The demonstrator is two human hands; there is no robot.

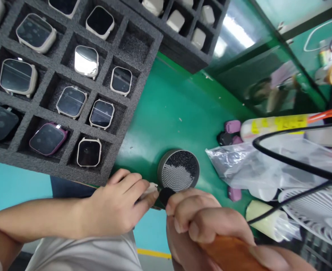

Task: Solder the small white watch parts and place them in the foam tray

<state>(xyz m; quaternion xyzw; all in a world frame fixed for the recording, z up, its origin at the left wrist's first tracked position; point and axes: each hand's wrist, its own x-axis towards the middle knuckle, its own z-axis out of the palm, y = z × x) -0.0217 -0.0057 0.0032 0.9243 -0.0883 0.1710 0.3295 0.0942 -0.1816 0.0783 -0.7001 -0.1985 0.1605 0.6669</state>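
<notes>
My left hand [117, 207] pinches a small pale watch case [150, 190] at the green bench's near edge; most of the case is hidden by my fingers. My right hand [202, 222] is closed around a tool with an orange-brown handle [230, 252] and a black tip [166, 194], which meets the case. Just beyond both hands stands a round metal tin [178, 170] filled with tiny grey beads.
A black foam tray [132, 94] with several smartwatch bodies lies at the left, and a second foam tray [182, 41] at the top. A clear plastic bag [253, 162], pink parts [233, 126], a yellow-labelled tube [276, 124], black cables [290, 160] and a white fan [318, 214] crowd the right.
</notes>
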